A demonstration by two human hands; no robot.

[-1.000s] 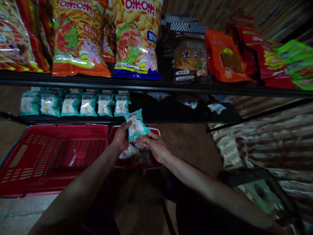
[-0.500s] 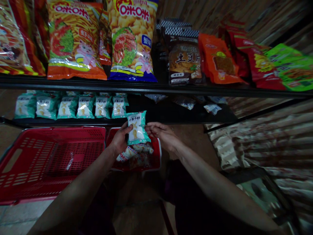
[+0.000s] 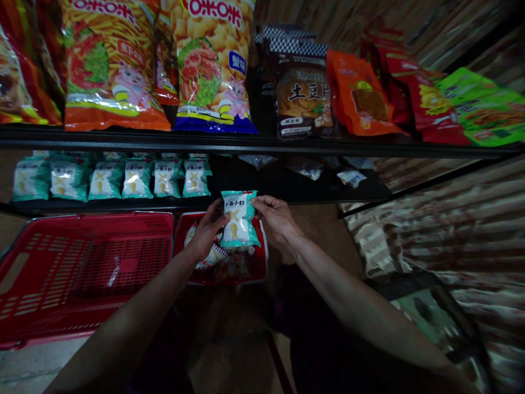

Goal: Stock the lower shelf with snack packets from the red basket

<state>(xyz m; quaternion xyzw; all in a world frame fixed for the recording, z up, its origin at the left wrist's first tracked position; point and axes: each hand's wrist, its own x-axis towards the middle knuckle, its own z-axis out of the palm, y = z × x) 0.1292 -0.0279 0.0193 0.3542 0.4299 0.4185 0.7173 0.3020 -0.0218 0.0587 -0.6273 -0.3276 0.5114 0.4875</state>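
Note:
A teal and white snack bag (image 3: 239, 220) is held upright between my hands, its printed front towards me. My left hand (image 3: 208, 229) grips its left side, thumb on the front. At its upper right edge, the fingers of my right hand (image 3: 274, 214) pinch the bag. Below it is a small red basket (image 3: 265, 260) with striped snack packets (image 3: 212, 257) inside. Several matching teal bags (image 3: 136, 179) stand in a row on the lower shelf (image 3: 254, 189), left of the held bag.
A larger red basket (image 3: 139, 221) with a small clear wrapper inside stands at the left. The upper shelf edge (image 3: 262, 145) crosses above my hands, bearing big snack bags (image 3: 213, 71). Small packets (image 3: 351, 178) lie on the lower shelf's right part. Corrugated material (image 3: 410, 235) is at the right.
The held bag has moved slightly right. My right hand has closed on its right edge, where before it was beside the bag. The view has shifted a little.

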